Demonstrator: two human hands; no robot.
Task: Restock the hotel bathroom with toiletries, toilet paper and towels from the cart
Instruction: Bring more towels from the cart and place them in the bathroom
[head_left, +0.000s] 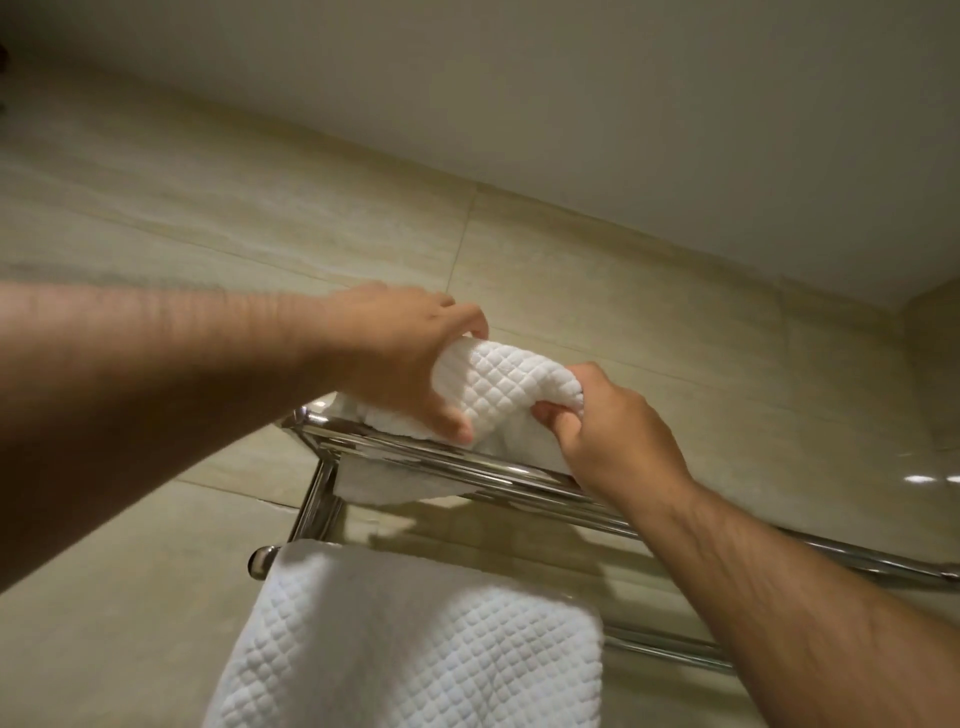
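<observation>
A white waffle-weave towel (506, 387) lies bunched on the top shelf of a chrome wall rack (467, 467). My left hand (400, 358) grips its left end from above, thumb down at the front. My right hand (608, 431) pinches the towel's right end, fingers curled into the cloth. Part of the towel hangs through the shelf bars below. A second white waffle towel (410, 639) hangs over the rack's lower bar.
Beige stone-look tiles (208, 218) cover the wall behind the rack, and the white ceiling (623, 104) meets it above. The rack's bars run on to the right (857, 561), bare of towels there.
</observation>
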